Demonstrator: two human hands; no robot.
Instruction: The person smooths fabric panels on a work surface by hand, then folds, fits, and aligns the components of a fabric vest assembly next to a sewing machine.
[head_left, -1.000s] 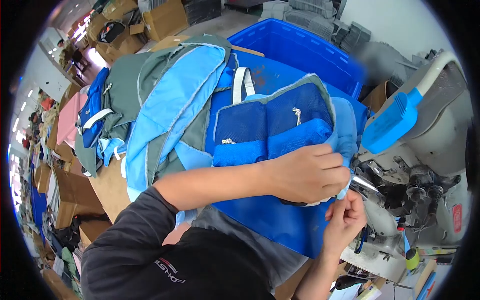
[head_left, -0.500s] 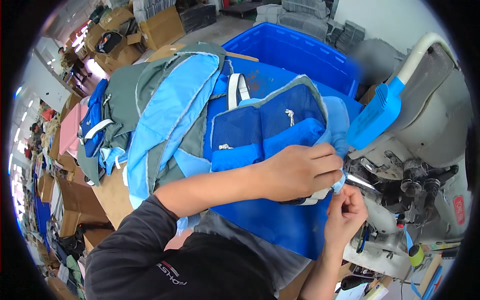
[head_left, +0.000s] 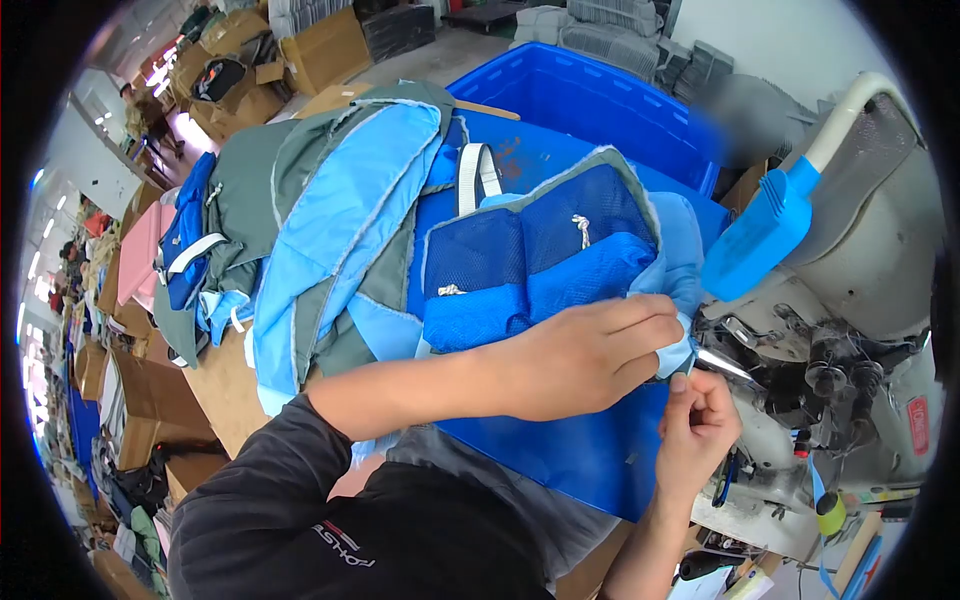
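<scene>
A blue bag panel [head_left: 590,265] with two mesh pockets, white cord pulls and light blue edge fabric lies on the blue work surface. My left hand [head_left: 590,360] reaches across its lower right corner, fingers closed on the bunched light blue fabric [head_left: 678,352]. Just below, my right hand [head_left: 697,430] pinches the edge of that same fabric between thumb and forefinger. Both hands are right beside the grey sewing machine [head_left: 825,370], the fabric edge close to its metal arm. What lies under my left palm is hidden.
Left of the panel lies a pile of grey and light blue bag pieces [head_left: 340,230]. A blue bin [head_left: 590,100] stands behind the table. Over the machine hangs a bright blue plastic piece [head_left: 757,235] on a white curved tube. Cardboard boxes [head_left: 150,410] fill the left side.
My left hand has shifted slightly left and down, and the white webbing seen under it is now hidden. The light blue fabric between my hands shows more. My right hand has barely moved.
</scene>
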